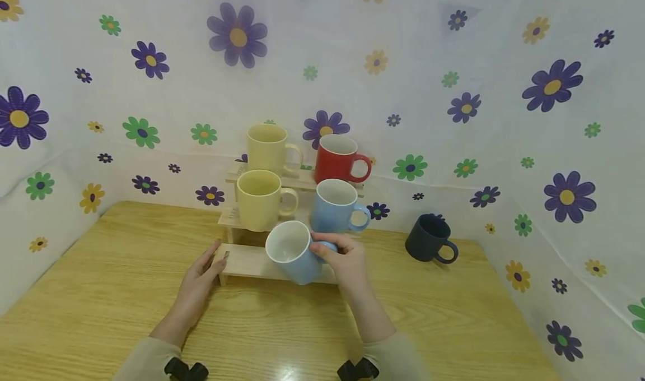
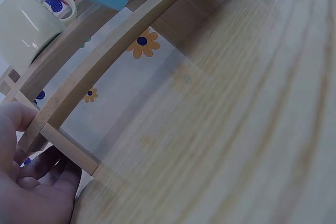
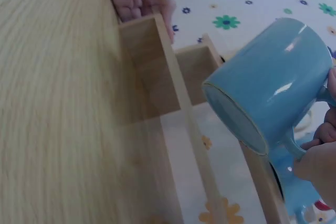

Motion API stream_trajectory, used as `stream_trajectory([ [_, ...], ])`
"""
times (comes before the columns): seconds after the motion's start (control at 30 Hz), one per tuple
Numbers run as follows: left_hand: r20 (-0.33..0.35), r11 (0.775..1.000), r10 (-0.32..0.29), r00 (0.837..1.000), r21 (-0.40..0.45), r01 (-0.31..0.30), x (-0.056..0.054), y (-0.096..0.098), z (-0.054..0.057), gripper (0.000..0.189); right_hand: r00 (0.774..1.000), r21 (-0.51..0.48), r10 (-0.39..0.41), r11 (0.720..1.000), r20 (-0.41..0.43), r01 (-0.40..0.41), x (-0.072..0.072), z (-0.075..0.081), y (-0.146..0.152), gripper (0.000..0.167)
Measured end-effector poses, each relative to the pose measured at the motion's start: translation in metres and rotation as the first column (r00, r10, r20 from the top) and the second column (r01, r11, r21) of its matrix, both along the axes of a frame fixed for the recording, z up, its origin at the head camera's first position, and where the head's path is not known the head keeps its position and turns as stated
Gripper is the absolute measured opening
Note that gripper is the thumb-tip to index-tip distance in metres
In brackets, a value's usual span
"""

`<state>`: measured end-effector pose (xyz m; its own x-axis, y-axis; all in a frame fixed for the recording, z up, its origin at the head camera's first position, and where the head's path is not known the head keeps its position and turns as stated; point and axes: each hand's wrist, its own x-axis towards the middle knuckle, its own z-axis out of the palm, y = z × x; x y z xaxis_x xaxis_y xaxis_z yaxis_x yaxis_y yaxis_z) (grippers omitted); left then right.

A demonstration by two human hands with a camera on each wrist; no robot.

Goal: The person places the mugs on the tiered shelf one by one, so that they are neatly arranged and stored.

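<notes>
My right hand grips a light blue mug by its handle. The mug is tilted above the lowest step of a three-tier wooden rack, its white inside facing up and left. In the right wrist view the mug's base hangs apart from the board. My left hand holds the left end of that lowest step; the left wrist view shows its thumb at the board and its fingers curled by the leg. On the middle step stand a yellow mug and another light blue mug.
Another yellow mug and a red mug stand on the top step. A dark navy mug sits on the wooden table to the right. Behind and beside the table hangs a flower-printed white cloth.
</notes>
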<state>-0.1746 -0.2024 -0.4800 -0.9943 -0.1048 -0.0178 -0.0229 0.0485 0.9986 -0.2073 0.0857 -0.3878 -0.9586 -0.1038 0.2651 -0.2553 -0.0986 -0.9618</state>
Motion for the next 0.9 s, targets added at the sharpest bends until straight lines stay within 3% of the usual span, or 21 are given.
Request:
stream_trajectory([
  [0.53,-0.004,1.0,0.01,1.0,-0.026,-0.01,-0.001,-0.001,-0.001,0.065,0.994,-0.158,0.088,0.983,-0.064,-0.097,-0.003,-0.021,-0.058,0.022],
  [0.9,-0.011,1.0,0.008,1.0,-0.024,-0.008,0.0,-0.001,-0.002,0.064,0.997,-0.199,0.071,0.977,-0.039,-0.077,-0.011,-0.029,-0.078,0.025],
])
